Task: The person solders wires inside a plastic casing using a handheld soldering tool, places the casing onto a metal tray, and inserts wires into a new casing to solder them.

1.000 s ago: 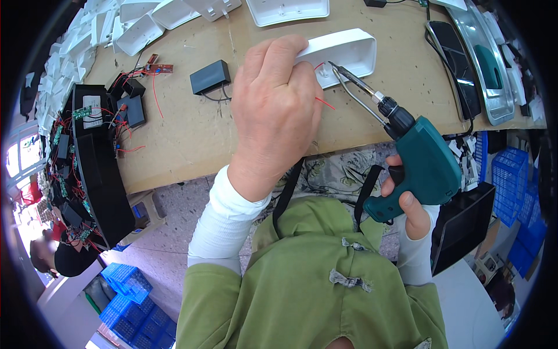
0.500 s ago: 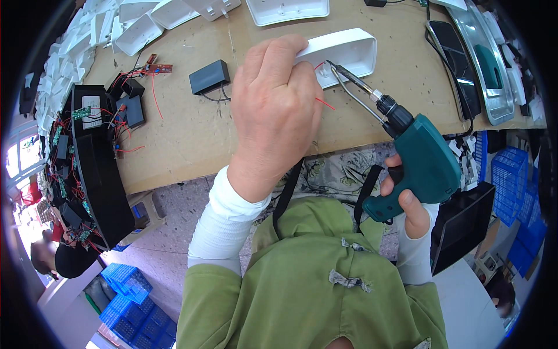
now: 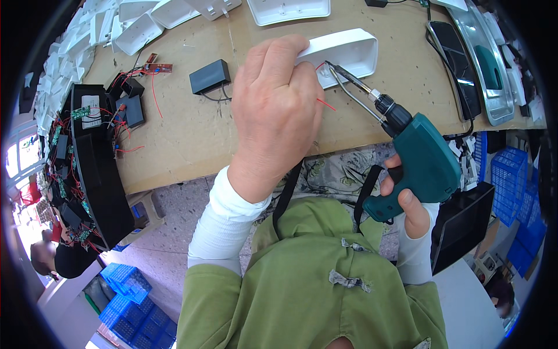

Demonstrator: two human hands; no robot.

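My left hand [image 3: 276, 99] is closed on the near-left part of a white plastic housing [image 3: 356, 56], tilted so its hollow inside shows. A thin red wire [image 3: 326, 104] pokes out from under those fingers, and a short red piece shows inside the housing by the iron's tip. In my right hand [image 3: 411, 209] is a green soldering gun [image 3: 427, 160], gripped by its handle with fingers at the black trigger. Its metal tip reaches into the housing beside the red wire; whether they touch is hard to tell. My left fingertips are hidden behind the hand.
Left of my hand lies a black box [image 3: 209, 77] with a dark cable. Red-wired circuit boards [image 3: 160, 68] and a black bin [image 3: 96, 174] of wired parts are farther left. White housings [image 3: 139, 35] pile up behind. A phone [image 3: 453, 64] and metal tray [image 3: 504, 107] lie right.
Almost nothing differs: the housing, the wire and the soldering gun's tip have shifted only very slightly. Both hands keep their grip.
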